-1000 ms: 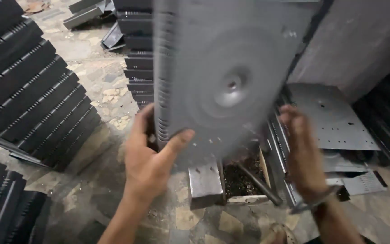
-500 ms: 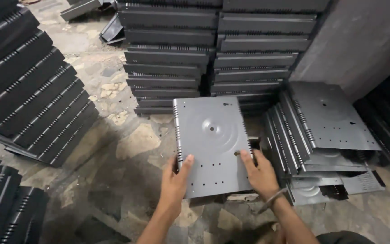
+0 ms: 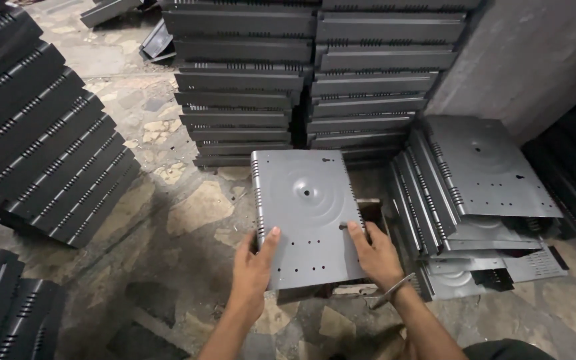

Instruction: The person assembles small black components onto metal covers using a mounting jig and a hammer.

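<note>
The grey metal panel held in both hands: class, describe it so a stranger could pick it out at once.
Start at the two tall stacks of dark panels against the far side. Just in front of them, low over the stone floor, lies the grey metal panel, gripped by the left hand and right hand. Unlike its stacked neighbours, it lies single, face up, showing pressed concentric rings.

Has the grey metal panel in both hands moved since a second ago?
Yes. The grey metal panel has dropped from covering the back stacks to lying low below them.
</note>
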